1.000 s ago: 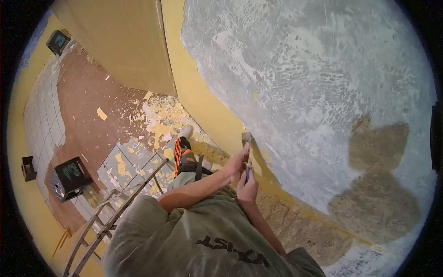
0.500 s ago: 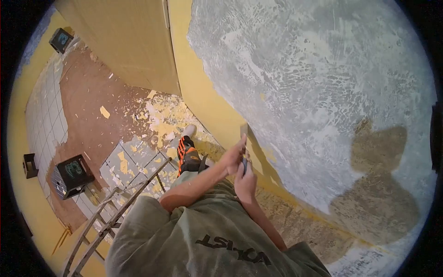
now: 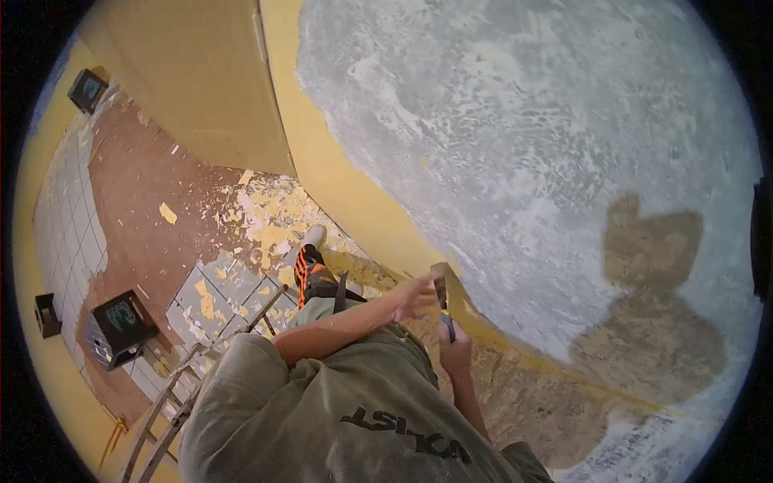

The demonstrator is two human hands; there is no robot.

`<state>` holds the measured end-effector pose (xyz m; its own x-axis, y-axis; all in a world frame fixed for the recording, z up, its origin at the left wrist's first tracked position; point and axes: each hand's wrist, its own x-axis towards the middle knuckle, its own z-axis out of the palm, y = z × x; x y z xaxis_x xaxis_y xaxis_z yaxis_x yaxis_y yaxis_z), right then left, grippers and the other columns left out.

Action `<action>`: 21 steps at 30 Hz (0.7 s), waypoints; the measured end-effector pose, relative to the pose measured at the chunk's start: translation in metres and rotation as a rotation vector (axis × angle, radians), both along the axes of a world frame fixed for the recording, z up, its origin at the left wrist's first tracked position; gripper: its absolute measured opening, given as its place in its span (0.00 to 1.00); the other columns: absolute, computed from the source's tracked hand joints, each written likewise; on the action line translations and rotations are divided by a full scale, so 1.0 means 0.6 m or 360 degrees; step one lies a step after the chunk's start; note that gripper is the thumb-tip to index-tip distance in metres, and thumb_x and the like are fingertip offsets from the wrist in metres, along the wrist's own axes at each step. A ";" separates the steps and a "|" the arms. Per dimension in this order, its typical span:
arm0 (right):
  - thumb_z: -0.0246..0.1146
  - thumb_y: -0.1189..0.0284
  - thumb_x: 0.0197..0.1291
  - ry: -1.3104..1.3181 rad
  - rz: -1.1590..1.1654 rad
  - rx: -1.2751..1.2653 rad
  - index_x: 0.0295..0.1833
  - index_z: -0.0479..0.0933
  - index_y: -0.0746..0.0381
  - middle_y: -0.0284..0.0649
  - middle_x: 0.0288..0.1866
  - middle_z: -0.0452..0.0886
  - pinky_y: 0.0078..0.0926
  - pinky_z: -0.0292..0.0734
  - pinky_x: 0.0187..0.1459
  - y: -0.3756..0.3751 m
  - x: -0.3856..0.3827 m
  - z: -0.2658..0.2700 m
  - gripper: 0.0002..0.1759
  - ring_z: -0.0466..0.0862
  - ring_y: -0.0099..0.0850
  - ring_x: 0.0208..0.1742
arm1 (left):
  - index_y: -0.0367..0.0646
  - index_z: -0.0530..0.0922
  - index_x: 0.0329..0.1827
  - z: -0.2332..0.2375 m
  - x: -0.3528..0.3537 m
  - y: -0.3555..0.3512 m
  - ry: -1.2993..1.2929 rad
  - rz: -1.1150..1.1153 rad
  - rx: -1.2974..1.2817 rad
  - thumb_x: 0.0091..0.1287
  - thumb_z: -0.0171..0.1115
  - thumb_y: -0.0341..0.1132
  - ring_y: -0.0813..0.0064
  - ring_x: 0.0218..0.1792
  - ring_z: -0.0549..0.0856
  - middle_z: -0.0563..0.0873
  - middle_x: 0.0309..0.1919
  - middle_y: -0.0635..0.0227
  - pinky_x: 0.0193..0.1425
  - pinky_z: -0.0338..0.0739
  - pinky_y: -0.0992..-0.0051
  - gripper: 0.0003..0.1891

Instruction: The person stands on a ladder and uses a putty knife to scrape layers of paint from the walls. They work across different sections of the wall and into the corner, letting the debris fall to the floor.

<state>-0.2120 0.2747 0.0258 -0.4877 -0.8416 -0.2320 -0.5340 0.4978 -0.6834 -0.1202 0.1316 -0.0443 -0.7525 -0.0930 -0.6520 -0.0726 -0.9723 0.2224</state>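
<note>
My right hand (image 3: 456, 352) is closed around the dark blue handle of a scraper (image 3: 448, 325), whose flat blade points up and away from me beside the wall. Just left of the blade is my left hand (image 3: 415, 298), off the handle with its fingers apart and its fingertips close to the blade's edge. Both hands are in front of my body, low by the wall (image 3: 499, 153). Most of that wall is patchy grey and white, and a strip of yellow paint (image 3: 362, 201) borders it.
Paint flakes (image 3: 270, 217) litter the floor near my foot (image 3: 315, 235). A ladder (image 3: 173, 402) stands at lower left. Black crates (image 3: 121, 328) sit on the partly tiled floor, and a tan door (image 3: 193, 80) is at upper left. My shadow falls across the wall.
My left hand has come off the scraper and its fingers have spread. The scraper, in my right hand, has moved down and slightly right in view. The whole view has shifted slightly.
</note>
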 end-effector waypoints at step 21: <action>0.58 0.60 0.58 -0.0109 -0.0710 0.0116 0.48 0.76 0.66 0.49 0.28 0.79 0.34 0.72 0.34 0.130 -0.037 0.069 0.21 0.80 0.35 0.29 | 0.44 0.37 0.72 0.076 -0.022 -0.088 -0.0349 0.1199 -0.1314 0.69 0.39 0.51 0.67 0.72 0.42 0.40 0.72 0.60 0.73 0.39 0.70 0.36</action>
<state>-0.2340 0.3527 0.0674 -0.7805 -0.5328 -0.3269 -0.2113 0.7170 -0.6643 -0.1336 0.0788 0.0012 -0.2008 -0.9349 -0.2925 0.3517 -0.3475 0.8692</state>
